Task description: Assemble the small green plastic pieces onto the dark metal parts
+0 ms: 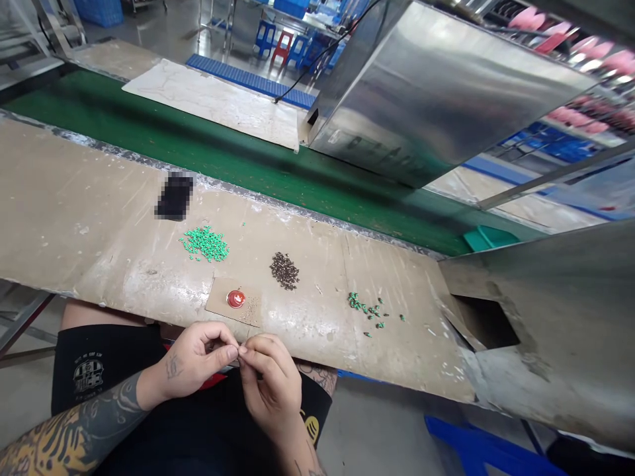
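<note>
My left hand (201, 360) and my right hand (272, 377) meet fingertip to fingertip over my lap, just in front of the table edge. Both are closed in a pinch, and whatever lies between the fingertips is too small to make out. Just beyond them a piece of cardboard (218, 309) carries a small red-and-white round item (236, 299) and tiny brownish bits (252, 309). Farther back lie a pile of small green pieces (206, 244) and a pile of small dark brown pieces (284, 271). To the right, green-and-dark pieces (364, 306) are scattered loosely.
A dark pixelated rectangle (174, 196) lies at the back left of the table (99, 198). Behind runs a green conveyor belt (223, 158), with a metal housing (397, 92) over it. A metal panel with a square opening (486, 322) stands right. A blue stool (466, 443) is below.
</note>
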Tool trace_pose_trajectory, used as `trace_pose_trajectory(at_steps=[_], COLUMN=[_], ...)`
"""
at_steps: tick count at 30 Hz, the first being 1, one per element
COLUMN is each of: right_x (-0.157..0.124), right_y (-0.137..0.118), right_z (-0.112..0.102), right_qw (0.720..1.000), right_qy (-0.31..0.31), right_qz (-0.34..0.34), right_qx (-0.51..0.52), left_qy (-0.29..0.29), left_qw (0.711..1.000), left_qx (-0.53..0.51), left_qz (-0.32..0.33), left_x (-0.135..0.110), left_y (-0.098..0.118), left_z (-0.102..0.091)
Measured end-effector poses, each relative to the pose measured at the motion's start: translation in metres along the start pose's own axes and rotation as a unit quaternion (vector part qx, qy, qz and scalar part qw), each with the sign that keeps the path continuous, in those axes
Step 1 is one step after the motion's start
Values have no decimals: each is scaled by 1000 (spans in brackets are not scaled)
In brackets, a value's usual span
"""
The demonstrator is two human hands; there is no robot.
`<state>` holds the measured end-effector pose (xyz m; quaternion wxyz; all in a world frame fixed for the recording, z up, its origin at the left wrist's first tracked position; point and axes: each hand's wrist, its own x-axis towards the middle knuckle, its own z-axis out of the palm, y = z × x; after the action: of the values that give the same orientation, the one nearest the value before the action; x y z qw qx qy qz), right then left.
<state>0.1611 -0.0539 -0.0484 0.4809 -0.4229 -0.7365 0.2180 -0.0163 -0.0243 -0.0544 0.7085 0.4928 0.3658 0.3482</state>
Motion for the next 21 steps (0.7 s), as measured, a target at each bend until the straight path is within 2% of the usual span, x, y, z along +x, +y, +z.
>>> trace_pose_trajectory(at_steps=[8,13,18,21], right_x=[-6,-4,1,1], right_y=[2,4,8,10], right_z=[8,8,3,3], right_qw=[999,1000,998,997], right_qy=[35,-6,-54,-51], right_qz=[-16,22,28,31], right_qx=[-4,21,36,50], left_qy=[11,15,17,12], left_qw=[992,991,979,974], left_qx=[105,113,177,199], left_qz=[64,71,97,107], left_x=[1,1,3,4], left_y=[4,1,0,0], left_z=[1,0,-6,-8])
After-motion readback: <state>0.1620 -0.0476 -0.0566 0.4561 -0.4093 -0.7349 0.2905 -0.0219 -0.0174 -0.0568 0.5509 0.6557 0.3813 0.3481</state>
